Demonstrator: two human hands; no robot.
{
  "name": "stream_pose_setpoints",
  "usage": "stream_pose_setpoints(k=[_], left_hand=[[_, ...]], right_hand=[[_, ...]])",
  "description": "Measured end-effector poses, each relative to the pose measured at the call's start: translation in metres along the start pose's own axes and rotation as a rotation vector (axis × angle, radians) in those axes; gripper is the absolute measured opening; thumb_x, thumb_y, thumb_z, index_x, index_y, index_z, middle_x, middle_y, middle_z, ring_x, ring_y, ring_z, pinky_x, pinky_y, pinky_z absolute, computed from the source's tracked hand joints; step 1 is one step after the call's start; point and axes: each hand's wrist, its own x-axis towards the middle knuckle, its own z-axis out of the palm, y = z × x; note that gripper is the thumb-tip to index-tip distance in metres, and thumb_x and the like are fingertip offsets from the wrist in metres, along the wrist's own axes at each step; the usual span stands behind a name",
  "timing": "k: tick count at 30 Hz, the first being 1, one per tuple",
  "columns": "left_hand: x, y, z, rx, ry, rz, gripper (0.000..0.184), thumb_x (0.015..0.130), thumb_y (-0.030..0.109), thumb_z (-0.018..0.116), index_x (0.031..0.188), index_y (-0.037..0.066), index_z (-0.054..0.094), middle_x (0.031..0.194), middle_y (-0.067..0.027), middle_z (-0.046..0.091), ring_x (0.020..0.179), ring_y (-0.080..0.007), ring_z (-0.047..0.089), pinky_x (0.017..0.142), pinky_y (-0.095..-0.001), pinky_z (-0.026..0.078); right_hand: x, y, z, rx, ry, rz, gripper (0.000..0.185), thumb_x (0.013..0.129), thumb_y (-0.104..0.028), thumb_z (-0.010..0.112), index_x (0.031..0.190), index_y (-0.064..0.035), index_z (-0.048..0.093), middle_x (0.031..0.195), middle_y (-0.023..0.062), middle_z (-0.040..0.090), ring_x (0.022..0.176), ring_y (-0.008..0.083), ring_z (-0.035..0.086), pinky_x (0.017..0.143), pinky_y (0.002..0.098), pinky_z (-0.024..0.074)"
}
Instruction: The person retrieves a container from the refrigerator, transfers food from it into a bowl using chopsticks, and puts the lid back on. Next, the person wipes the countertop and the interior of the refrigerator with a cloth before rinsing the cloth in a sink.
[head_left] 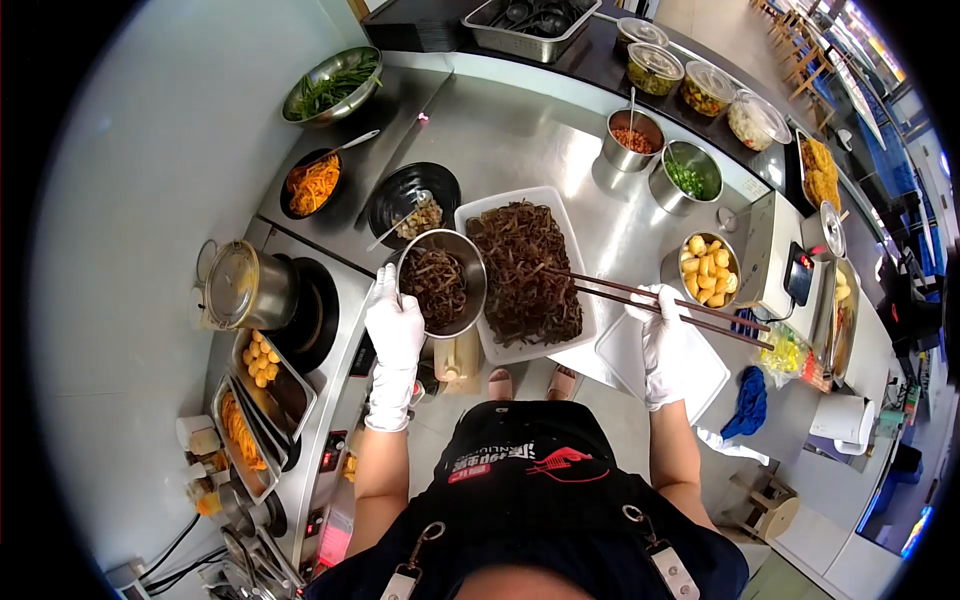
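My gloved left hand [395, 325] grips the rim of a round steel bowl [478, 300] that holds dark brown shredded strips. Beside it on the right is a white rectangular tray [582, 260] heaped with the same kind of strips [525, 260]. In my gloved right hand [660, 325] is a pair of long brown chopsticks [630, 292]. Their tips reach the right part of the heap; whether they pinch any strips I cannot tell. A white board or lid [705, 375] lies beneath my right hand.
Behind the bowl stands a black bowl [385, 190] with chopped bits and a spoon. Steel pots of red bits [632, 138], chopped greens [688, 178] and small yellow potatoes [708, 270] line the right side. A lidded pot [250, 285] sits at the left, near a black hob [318, 300].
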Motion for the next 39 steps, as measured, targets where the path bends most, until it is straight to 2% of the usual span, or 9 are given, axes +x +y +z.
stream_pose_setpoints(k=[5, 11, 13, 16, 21, 29, 31, 35, 39], left_hand=[[0.002, -0.002, 0.002, -0.02, 0.003, 0.018, 0.046, 0.073, 0.002, 0.051, 0.119, -0.006, 0.056, 0.115, -0.0312, 0.055, 0.102, -0.0413, 0.059, 0.095, -0.0426, 0.044], [0.001, 0.005, -0.005, -0.111, -0.066, -0.152, 0.046, 0.073, 0.001, 0.051, 0.119, -0.005, 0.056, 0.107, -0.0283, 0.061, 0.086, -0.0376, 0.063, 0.079, -0.0393, 0.05], [0.002, 0.01, -0.013, -0.182, -0.122, -0.255, 0.046, 0.073, 0.001, 0.05, 0.118, -0.005, 0.056, 0.103, -0.027, 0.062, 0.085, -0.0368, 0.064, 0.079, -0.0381, 0.051], [-0.001, -0.015, -0.002, -0.205, -0.045, -0.196, 0.046, 0.073, 0.0, 0.049, 0.118, -0.005, 0.056, 0.096, -0.0251, 0.065, 0.087, -0.0343, 0.066, 0.079, -0.0352, 0.051], [-0.003, -0.019, -0.003, -0.364, -0.064, -0.285, 0.045, 0.075, -0.001, 0.048, 0.119, -0.004, 0.056, 0.097, -0.0234, 0.066, 0.089, -0.0295, 0.067, 0.08, -0.0325, 0.051], [-0.004, -0.009, -0.01, -0.389, -0.103, -0.348, 0.047, 0.076, -0.006, 0.044, 0.122, -0.001, 0.057, 0.096, -0.0141, 0.069, 0.082, -0.0164, 0.065, 0.077, -0.0267, 0.049], [-0.004, -0.009, -0.009, -0.411, -0.098, -0.325, 0.047, 0.077, -0.006, 0.044, 0.122, -0.001, 0.057, 0.097, -0.0127, 0.069, 0.082, -0.0159, 0.065, 0.077, -0.026, 0.049], [-0.004, -0.018, -0.003, -0.42, -0.128, -0.384, 0.046, 0.078, -0.006, 0.043, 0.121, 0.0, 0.058, 0.097, -0.0103, 0.069, 0.086, -0.0131, 0.063, 0.079, -0.024, 0.048], [-0.005, -0.02, -0.001, -0.392, -0.084, -0.248, 0.048, 0.077, -0.006, 0.043, 0.123, 0.0, 0.056, 0.098, -0.0115, 0.069, 0.086, -0.0139, 0.064, 0.08, -0.0243, 0.048]], right_hand=[[-0.001, -0.016, 0.058, -0.057, -0.111, 0.013, 0.021, 0.092, -0.02, 0.056, 0.097, -0.0004, 0.058, 0.095, 0.0151, 0.062, 0.082, 0.0262, 0.065, 0.071, 0.0374, 0.0566], [-0.012, 0.012, 0.163, -0.291, -0.424, 0.104, 0.017, 0.092, -0.014, 0.055, 0.093, 0.0024, 0.062, 0.093, 0.0098, 0.065, 0.086, 0.0186, 0.065, 0.076, 0.0296, 0.0533], [-0.016, 0.05, 0.179, -0.364, -0.714, -0.173, 0.013, 0.089, -0.009, 0.059, 0.093, 0.0017, 0.064, 0.094, 0.007, 0.066, 0.087, 0.0159, 0.064, 0.077, 0.0265, 0.0514], [-0.029, 0.028, 0.2, -0.549, -0.841, -0.15, 0.012, 0.083, -0.006, 0.065, 0.092, 0.0011, 0.066, 0.093, 0.009, 0.067, 0.088, 0.0163, 0.063, 0.079, 0.026, 0.0492], [-0.027, -0.025, 0.192, -0.699, -0.838, -0.397, 0.011, 0.083, -0.005, 0.065, 0.092, 0.0013, 0.066, 0.09, 0.0088, 0.067, 0.083, 0.0162, 0.064, 0.075, 0.0269, 0.0497], [0.002, -0.053, 0.087, -0.693, -0.608, -0.208, 0.01, 0.087, 0.001, 0.056, 0.093, 0.0027, 0.064, 0.097, 0.0108, 0.066, 0.094, 0.0188, 0.061, 0.087, 0.0301, 0.0463], [-0.005, -0.043, 0.086, -0.879, -0.683, -0.228, 0.009, 0.085, -0.004, 0.058, 0.091, -0.0005, 0.064, 0.097, 0.011, 0.064, 0.099, 0.0242, 0.058, 0.089, 0.0334, 0.0446], [0.007, 0.003, 0.084, -0.897, -1.288, -0.783, 0.01, 0.081, -0.009, 0.061, 0.089, -0.0026, 0.063, 0.098, 0.0098, 0.062, 0.101, 0.03, 0.056, 0.088, 0.0365, 0.0469], [0.011, 0.028, 0.107, -0.983, -1.272, -0.64, 0.012, 0.078, -0.011, 0.063, 0.088, -0.0033, 0.061, 0.088, 0.0074, 0.061, 0.089, 0.0264, 0.058, 0.074, 0.0338, 0.0497]])
